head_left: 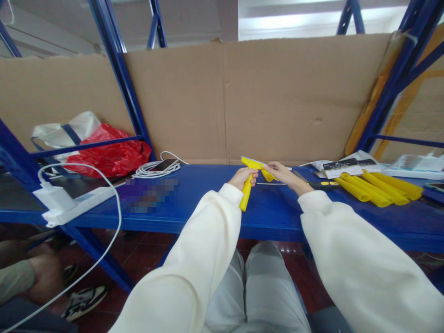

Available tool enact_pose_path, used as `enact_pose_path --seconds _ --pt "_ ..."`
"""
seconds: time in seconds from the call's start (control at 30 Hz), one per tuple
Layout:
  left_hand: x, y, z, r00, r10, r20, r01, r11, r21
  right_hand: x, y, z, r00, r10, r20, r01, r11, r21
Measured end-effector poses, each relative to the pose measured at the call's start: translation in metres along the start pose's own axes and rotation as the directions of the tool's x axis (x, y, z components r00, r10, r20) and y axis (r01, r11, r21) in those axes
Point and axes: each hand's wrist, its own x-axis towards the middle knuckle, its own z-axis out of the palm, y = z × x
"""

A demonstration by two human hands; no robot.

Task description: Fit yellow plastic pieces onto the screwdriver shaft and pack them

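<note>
My left hand (244, 177) is wrapped round the handle of a yellow T-shaped tool (246, 193), whose head points up and away from me. My right hand (281, 174) reaches the right end of that head, its fingers pressed together there; what they pinch is too small to make out. Just behind and below my right fingers lies another yellow piece (268, 176), partly hidden. A screwdriver with a black and yellow handle (323, 185) rests on the blue table (208, 196), its thin shaft pointing left. Several yellow tubular handles (374, 188) lie side by side at the right.
Packaged cards (343, 167) lie behind the yellow handles. At the left are a coiled white cable (156, 170), a phone (165, 165), a red bag (111, 150) and a power strip (83, 203). Cardboard (277, 101) walls the back. Another person's leg (48, 273) shows at lower left.
</note>
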Motion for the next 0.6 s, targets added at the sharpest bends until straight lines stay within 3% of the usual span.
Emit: enact_pose_path --seconds 0.13,0.23,0.3,0.5,0.6 --pt "0.001 -0.001 -0.001 0.993 0.001 -0.121 0.006 0.999 0.054 0.002 0.0 -0.025 0.997 0.051 -0.066 -0.066 0.967 -0.248" --pt "0.003 -0.001 -0.002 0.981 -0.015 -0.193 0.036 0.994 0.106 -0.001 0.004 -0.053 0.983 0.09 -0.16 -0.166 0.812 -0.559" --pt "0.005 -0.002 -0.005 0.973 -0.033 -0.23 0.066 0.989 0.135 -0.004 0.011 -0.071 0.966 0.132 -0.222 -0.249 0.701 -0.669" --pt "0.012 -0.004 -0.014 0.951 -0.086 -0.296 0.137 0.978 0.155 -0.006 0.042 -0.112 0.904 0.279 -0.325 -0.428 0.545 -0.721" --pt "0.017 -0.006 -0.018 0.947 -0.096 -0.307 0.142 0.981 0.132 -0.005 0.064 -0.121 0.914 0.282 -0.291 -0.403 0.563 -0.721"
